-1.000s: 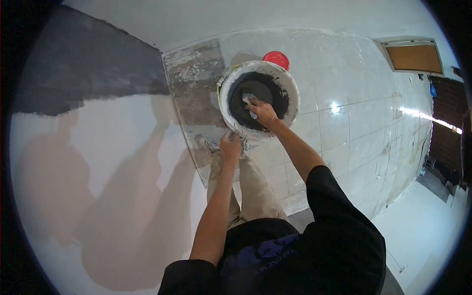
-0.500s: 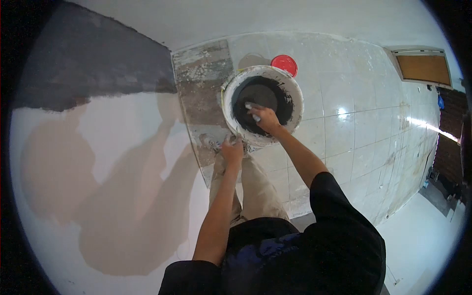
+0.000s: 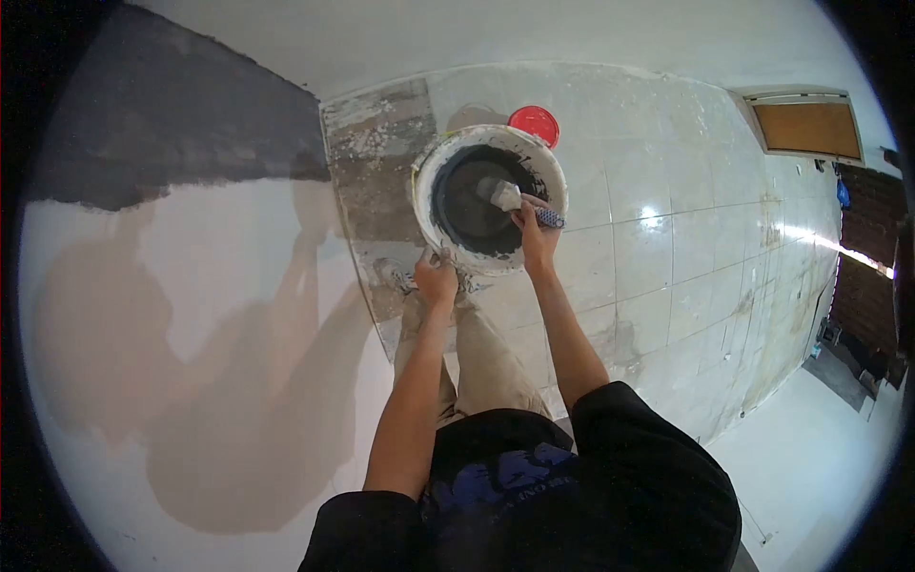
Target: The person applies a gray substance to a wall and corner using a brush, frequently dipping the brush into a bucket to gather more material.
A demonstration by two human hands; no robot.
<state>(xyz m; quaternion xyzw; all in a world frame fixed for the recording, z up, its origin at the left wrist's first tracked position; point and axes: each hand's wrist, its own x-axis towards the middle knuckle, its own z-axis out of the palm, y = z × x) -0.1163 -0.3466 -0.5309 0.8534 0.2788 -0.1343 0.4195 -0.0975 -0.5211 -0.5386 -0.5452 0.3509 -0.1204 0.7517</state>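
A white bucket (image 3: 553, 172) stands on the floor in front of me, its rim smeared and its inner wall streaked dark. Dark grey paint (image 3: 465, 202) fills the lower part. My right hand (image 3: 538, 238) is closed round a paintbrush (image 3: 508, 197) over the bucket's right side; its patterned handle points right and its pale head points left, with the tip over or in the paint. At the near left rim, my left hand (image 3: 436, 276) is closed on the bucket's edge.
A red lid (image 3: 535, 125) lies behind the bucket. Dark grey coating (image 3: 191, 114) covers the upper part of the white wall (image 3: 76, 248) on my left. Pale tiles (image 3: 658, 276) spread to the right, with a brown panel (image 3: 806, 129) at the far wall.
My right hand has drawn back toward the bucket's right rim. The paintbrush, mostly hidden before, now shows its head and handle. My left hand stays at the rim.
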